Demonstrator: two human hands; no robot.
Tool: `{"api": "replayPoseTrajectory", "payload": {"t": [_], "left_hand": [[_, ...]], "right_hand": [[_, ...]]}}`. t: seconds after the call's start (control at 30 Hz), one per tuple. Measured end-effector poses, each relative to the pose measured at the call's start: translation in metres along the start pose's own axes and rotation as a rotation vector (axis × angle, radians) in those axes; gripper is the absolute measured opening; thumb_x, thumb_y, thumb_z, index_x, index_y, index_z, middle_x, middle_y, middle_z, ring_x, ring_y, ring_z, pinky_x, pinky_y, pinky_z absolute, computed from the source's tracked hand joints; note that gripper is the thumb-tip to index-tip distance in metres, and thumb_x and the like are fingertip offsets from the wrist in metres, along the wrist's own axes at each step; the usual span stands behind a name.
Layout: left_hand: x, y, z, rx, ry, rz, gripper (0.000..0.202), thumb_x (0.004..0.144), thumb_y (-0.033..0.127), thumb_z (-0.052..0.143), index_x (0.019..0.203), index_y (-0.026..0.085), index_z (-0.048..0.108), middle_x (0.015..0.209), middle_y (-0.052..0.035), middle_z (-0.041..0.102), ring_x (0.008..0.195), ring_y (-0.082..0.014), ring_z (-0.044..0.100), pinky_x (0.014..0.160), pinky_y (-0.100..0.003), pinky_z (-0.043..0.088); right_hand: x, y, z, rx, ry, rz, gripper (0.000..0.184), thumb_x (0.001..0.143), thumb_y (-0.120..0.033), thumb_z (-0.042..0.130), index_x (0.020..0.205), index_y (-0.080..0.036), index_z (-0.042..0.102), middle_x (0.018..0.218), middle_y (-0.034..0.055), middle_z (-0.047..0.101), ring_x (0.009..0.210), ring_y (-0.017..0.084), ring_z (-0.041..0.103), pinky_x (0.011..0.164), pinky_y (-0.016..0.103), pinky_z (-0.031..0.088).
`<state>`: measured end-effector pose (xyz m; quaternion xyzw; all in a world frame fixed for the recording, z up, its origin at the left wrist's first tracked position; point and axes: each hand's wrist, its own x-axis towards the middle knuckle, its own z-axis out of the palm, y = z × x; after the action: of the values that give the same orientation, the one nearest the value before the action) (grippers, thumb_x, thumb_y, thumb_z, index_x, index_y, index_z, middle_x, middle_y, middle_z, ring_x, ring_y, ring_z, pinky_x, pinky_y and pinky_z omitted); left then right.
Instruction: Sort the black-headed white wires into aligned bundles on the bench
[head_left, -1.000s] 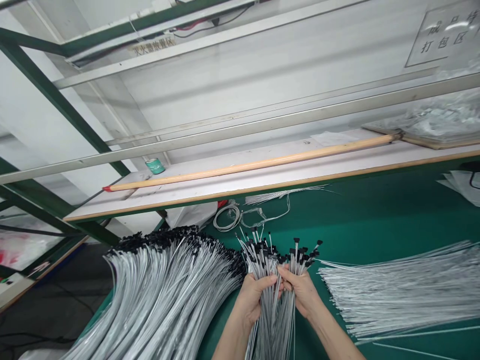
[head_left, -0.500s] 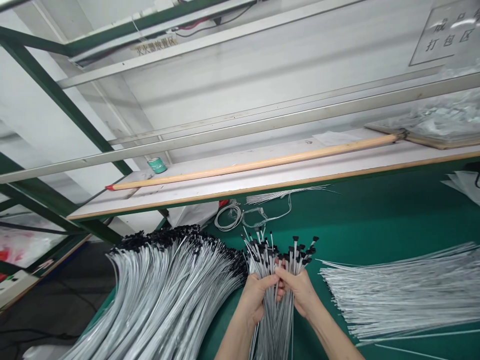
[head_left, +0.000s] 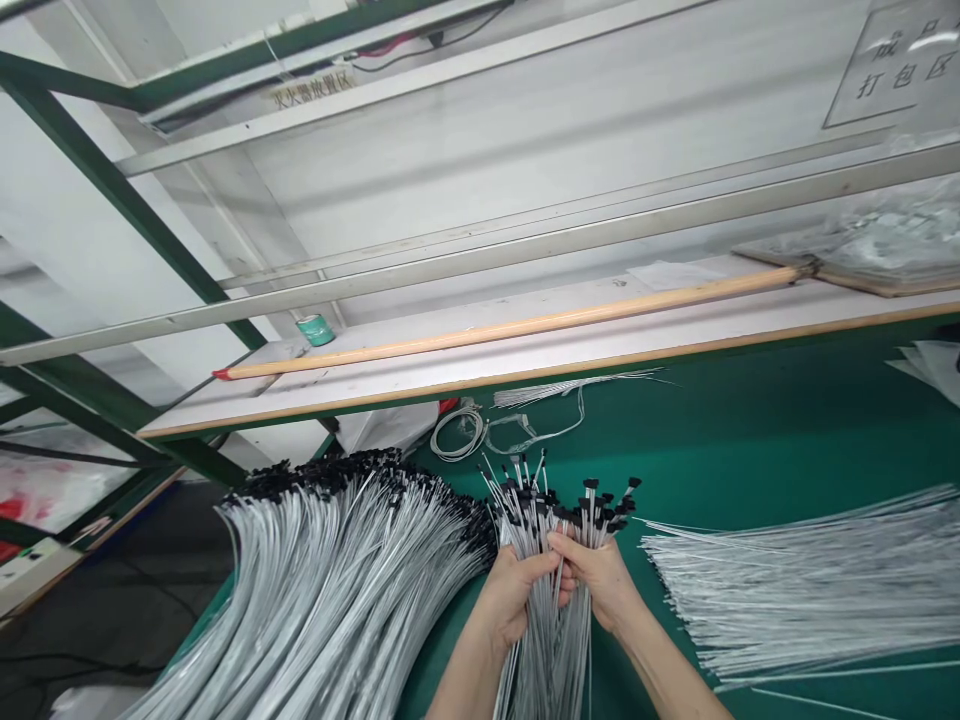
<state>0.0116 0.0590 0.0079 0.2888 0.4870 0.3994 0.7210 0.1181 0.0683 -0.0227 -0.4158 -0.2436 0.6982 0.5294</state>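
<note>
Both my hands grip one bundle of thin grey wires with black end caps [head_left: 551,515], held upright over the green table [head_left: 750,450]. My left hand [head_left: 508,600] wraps the bundle's left side. My right hand [head_left: 600,580] clasps its right side, thumbs meeting in the middle. The black caps fan out just above my fingers. The wires' lower lengths run down between my forearms and out of view.
A large heap of the same capped wires [head_left: 322,580] lies to the left. Loose bare grey wires [head_left: 810,580] spread at the right. Behind are a white cable coil [head_left: 456,432], a shelf with a wooden pole [head_left: 510,328], a green tape roll [head_left: 316,329] and green frame bars.
My hands have shifted slightly on the bundle, and the capped ends have been evened up a little. The view has barely moved.
</note>
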Motion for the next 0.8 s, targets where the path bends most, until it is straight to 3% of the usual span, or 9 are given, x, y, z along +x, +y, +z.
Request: {"api": "replayPoseTrajectory", "payload": {"t": [0.37, 0.47, 0.6, 0.73, 0.8], "left_hand": [[0.001, -0.004, 0.004, -0.049, 0.114, 0.011, 0.025, 0.059, 0.024, 0.075, 0.074, 0.006, 0.066, 0.058, -0.0082, 0.064, 0.052, -0.0135, 0.057, 0.05, -0.025, 0.044], [0.001, -0.003, 0.004, -0.061, 0.12, 0.045, 0.027, 0.058, 0.025, 0.076, 0.076, 0.007, 0.066, 0.061, -0.0078, 0.064, 0.052, -0.0133, 0.056, 0.049, -0.024, 0.043], [0.0, 0.001, 0.002, -0.059, 0.233, 0.049, 0.022, 0.057, 0.022, 0.077, 0.069, 0.008, 0.065, 0.062, -0.0058, 0.063, 0.055, -0.0128, 0.056, 0.051, -0.024, 0.045], [-0.002, 0.003, 0.0, 0.0, 0.224, 0.046, 0.018, 0.058, 0.022, 0.075, 0.063, 0.009, 0.063, 0.049, -0.0019, 0.057, 0.043, -0.0091, 0.05, 0.044, -0.022, 0.041], [-0.001, 0.002, 0.002, 0.023, 0.197, 0.029, 0.018, 0.057, 0.021, 0.075, 0.064, 0.008, 0.064, 0.047, -0.0021, 0.058, 0.04, -0.0087, 0.049, 0.041, -0.021, 0.039]], "right_hand": [[0.003, 0.011, -0.003, 0.029, 0.067, -0.112, 0.029, 0.057, -0.037, 0.076, 0.054, -0.015, 0.056, 0.037, -0.0039, 0.048, 0.028, 0.011, 0.043, 0.03, 0.024, 0.038], [0.001, 0.008, -0.005, 0.062, 0.065, -0.108, 0.029, 0.056, -0.036, 0.077, 0.053, -0.016, 0.056, 0.041, -0.0033, 0.05, 0.033, 0.011, 0.046, 0.033, 0.025, 0.04], [-0.001, 0.0, -0.01, 0.126, 0.129, -0.081, 0.029, 0.052, -0.036, 0.079, 0.065, -0.016, 0.062, 0.056, 0.0, 0.059, 0.048, 0.014, 0.054, 0.046, 0.026, 0.045], [0.0, 0.0, -0.013, 0.073, 0.069, -0.121, 0.032, 0.063, -0.044, 0.071, 0.056, -0.016, 0.057, 0.039, -0.0044, 0.045, 0.038, 0.008, 0.042, 0.041, 0.022, 0.037], [0.0, 0.002, -0.01, 0.08, 0.034, -0.124, 0.029, 0.062, -0.041, 0.073, 0.063, -0.016, 0.058, 0.037, -0.0068, 0.042, 0.034, 0.007, 0.037, 0.037, 0.02, 0.033]]}}
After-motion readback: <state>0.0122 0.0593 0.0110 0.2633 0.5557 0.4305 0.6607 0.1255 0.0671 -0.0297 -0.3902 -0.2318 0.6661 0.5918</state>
